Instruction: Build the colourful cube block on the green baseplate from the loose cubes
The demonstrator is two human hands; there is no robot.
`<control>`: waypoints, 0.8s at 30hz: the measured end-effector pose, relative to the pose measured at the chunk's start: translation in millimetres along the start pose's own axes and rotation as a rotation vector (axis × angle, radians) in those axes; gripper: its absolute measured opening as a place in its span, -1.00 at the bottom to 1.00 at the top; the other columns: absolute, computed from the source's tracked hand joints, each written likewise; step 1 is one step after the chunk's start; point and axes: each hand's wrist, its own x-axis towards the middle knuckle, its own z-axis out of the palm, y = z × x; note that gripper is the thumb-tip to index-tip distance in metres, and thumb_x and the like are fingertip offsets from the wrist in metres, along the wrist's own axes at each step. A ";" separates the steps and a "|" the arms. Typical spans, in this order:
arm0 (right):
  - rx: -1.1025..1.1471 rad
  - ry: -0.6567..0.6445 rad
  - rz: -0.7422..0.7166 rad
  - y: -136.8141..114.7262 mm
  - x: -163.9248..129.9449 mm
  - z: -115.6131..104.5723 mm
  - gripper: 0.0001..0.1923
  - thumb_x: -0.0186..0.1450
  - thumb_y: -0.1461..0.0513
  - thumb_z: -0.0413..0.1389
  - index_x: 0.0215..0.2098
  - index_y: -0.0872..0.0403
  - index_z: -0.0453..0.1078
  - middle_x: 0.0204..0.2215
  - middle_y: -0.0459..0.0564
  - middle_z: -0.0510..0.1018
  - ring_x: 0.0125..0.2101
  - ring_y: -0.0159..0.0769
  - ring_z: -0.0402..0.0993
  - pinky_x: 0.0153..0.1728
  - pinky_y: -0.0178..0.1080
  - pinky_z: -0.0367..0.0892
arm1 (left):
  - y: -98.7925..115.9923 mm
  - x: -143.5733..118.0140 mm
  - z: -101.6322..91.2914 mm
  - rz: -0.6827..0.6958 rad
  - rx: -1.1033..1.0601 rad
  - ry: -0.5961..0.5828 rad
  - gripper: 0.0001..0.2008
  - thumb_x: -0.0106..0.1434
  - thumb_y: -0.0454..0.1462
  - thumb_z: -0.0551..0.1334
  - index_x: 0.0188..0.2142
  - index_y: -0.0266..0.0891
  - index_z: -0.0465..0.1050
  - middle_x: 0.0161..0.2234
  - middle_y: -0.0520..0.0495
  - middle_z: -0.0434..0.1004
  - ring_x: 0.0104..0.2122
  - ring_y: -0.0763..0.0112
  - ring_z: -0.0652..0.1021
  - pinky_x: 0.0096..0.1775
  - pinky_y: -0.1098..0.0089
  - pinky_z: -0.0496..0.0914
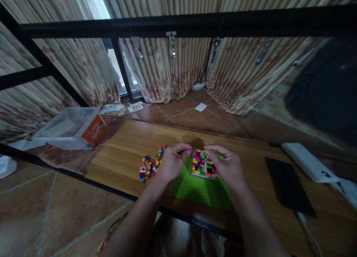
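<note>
A square block of many-coloured toy bricks [205,163] stands on a green studded baseplate [199,193]. At its far left corner is my left hand [173,161], its thumb and forefinger pinched on a small pink toy brick [190,149]. My right hand [227,167] reaches over the block's right side, with thumb and forefinger brought together at its far edge. Whatever lies between those right fingertips is too small to make out. Loose coloured bricks [147,168] lie heaped on the wood left of the baseplate, partly hidden by my left hand.
The wooden table [117,153] carries a dark phone [288,184] with a cable and a white power strip [308,162] on the right. Beyond its left end, a clear plastic bin [67,128] sits on the floor. A black metal bar [189,26] crosses above.
</note>
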 end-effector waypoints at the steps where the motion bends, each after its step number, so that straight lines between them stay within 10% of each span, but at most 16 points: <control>1: -0.033 -0.007 -0.059 -1.3 -0.4 1.1 -0.81 0.22 0.09 0.19 -0.29 -0.01 0.58 -0.25 -0.01 0.63 -0.19 -0.19 0.52 -0.08 -0.12 0.35 | 1.7 -0.6 4.0 0.002 -0.029 -0.017 -0.87 0.23 -0.29 0.23 -0.31 -0.26 0.55 -0.34 -0.05 0.62 -0.31 0.40 0.57 -0.20 0.43 0.44; 24: -0.145 0.032 -0.132 1.6 2.8 -14.7 -0.87 0.24 0.15 0.17 -0.37 -0.01 0.55 -0.25 0.00 0.58 -0.16 -0.21 0.49 -0.03 -0.12 0.30 | 11.1 -1.3 26.5 -0.038 -0.039 0.018 -0.83 0.21 -0.39 0.22 -0.18 -0.29 0.46 -0.18 -0.12 0.62 -0.20 0.39 0.60 -0.06 0.35 0.46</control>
